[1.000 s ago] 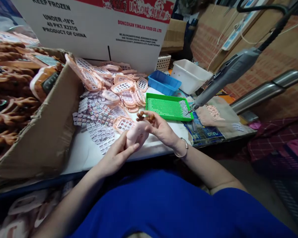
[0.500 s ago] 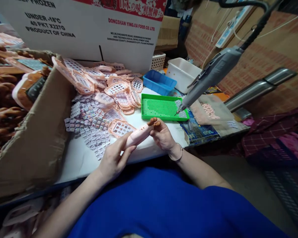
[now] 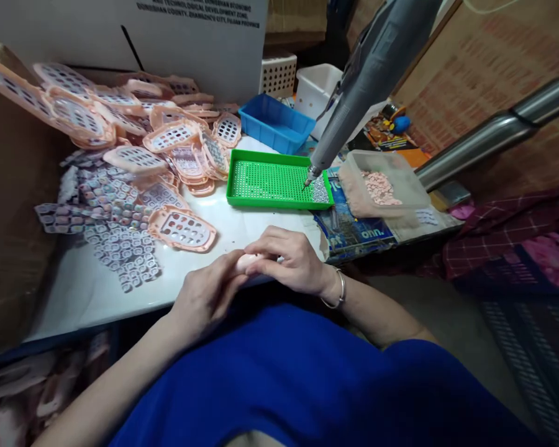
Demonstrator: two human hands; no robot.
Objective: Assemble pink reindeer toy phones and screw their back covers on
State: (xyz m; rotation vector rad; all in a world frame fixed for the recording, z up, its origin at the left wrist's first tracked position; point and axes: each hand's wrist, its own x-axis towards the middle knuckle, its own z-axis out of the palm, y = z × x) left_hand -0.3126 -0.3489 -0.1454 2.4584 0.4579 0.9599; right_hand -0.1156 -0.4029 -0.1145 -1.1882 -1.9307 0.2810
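Observation:
Both of my hands are closed around a pale pink plastic shell [image 3: 246,263] at the table's front edge. My left hand [image 3: 209,288] grips its left end, thumb toward me. My right hand [image 3: 291,261] wraps over the right end, so most of the shell is hidden. On the table to the left lies a single pink faceplate with holes [image 3: 182,228]. Past my hands stands a green perforated tray [image 3: 270,200] with small silver screws [image 3: 320,190] at its right end. A grey electric screwdriver [image 3: 342,118] hangs with its tip over that tray.
Pink faceplates [image 3: 170,135] are heaped at the left, beside printed keypad sheets [image 3: 125,251]. Behind the green tray sit a blue bin [image 3: 277,127] and a white container [image 3: 314,87]. A clear box [image 3: 386,192] holds small pink parts. A steel tube [image 3: 489,136] slants at right.
My right hand has moved from pinching the shell's brown-tipped end to wrapping over it. The view has tilted down and leftward things have shifted toward the left edge.

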